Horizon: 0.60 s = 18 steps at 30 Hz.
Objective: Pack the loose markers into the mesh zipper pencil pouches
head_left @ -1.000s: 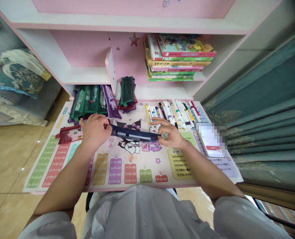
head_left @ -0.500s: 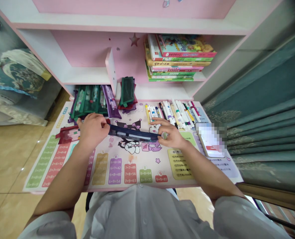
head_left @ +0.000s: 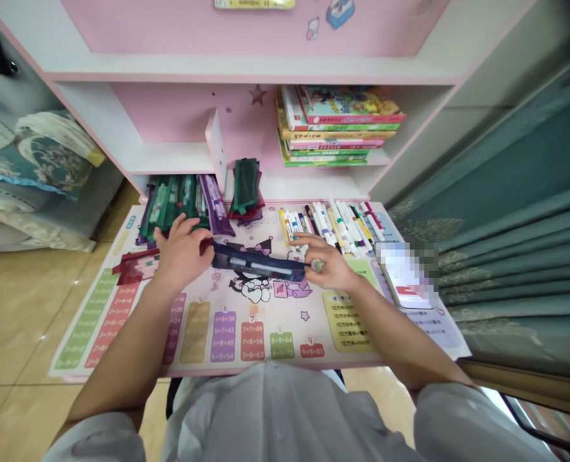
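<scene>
A dark blue mesh pencil pouch (head_left: pixel 260 263) stretches between my two hands above the printed desk mat (head_left: pixel 260 308); pale pens show through its mesh. My left hand (head_left: pixel 183 250) pinches its left end between thumb and forefinger, the other fingers raised. At the pouch's right end, my right hand (head_left: pixel 330 262) grips the corner with thumb and finger. A red mesh pouch (head_left: pixel 138 266) holding pens lies beside my left hand, partly hidden by it. Behind my right hand, several markers (head_left: pixel 333 224) lie side by side on the mat.
Filled green pouches (head_left: pixel 174 202) and a purple pouch (head_left: pixel 216 202) sit at the back left. Flat mesh pouches (head_left: pixel 246 186) are stacked beside the divider (head_left: pixel 216 144). Books (head_left: pixel 337 128) lie piled on the shelf. A phone (head_left: pixel 404 276) rests at the right edge.
The view has tipped upward slightly, so the shelf sits lower in the picture. Both hands still hold the blue pouch by its ends; my left fingers are raised a little more.
</scene>
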Each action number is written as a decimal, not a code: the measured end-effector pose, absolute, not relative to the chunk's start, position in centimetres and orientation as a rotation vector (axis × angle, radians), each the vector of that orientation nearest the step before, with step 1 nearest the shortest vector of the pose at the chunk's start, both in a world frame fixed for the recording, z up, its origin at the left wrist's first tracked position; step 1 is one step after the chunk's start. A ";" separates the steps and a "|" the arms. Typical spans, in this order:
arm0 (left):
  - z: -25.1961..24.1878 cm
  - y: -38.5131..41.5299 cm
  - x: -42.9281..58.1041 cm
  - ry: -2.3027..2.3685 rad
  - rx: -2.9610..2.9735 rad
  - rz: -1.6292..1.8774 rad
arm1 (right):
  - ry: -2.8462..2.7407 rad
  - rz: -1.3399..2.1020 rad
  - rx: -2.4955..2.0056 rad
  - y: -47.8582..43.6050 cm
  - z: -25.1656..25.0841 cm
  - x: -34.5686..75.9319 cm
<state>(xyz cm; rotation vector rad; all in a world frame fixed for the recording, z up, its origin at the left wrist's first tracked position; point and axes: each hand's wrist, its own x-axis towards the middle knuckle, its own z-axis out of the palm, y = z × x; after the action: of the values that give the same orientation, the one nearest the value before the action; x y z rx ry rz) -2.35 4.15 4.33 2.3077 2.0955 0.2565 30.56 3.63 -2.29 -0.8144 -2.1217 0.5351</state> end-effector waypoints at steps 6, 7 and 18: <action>3.4 4.4 -1.9 1.881 2.441 0.065 | -2.091 0.602 -0.835 3.7 -1.9 30.5; 3.4 4.3 -1.8 1.877 2.432 0.080 | -2.095 0.620 -0.840 3.6 -1.6 30.5; 3.9 -2.0 -11.9 1.824 2.276 0.401 | -2.244 0.699 -0.749 2.6 1.8 25.5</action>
<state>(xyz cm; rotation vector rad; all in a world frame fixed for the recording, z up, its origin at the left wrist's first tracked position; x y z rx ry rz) -11.92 -1.95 3.92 2.2756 1.8240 0.4009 25.52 2.62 1.76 -0.7488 -2.2440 0.6987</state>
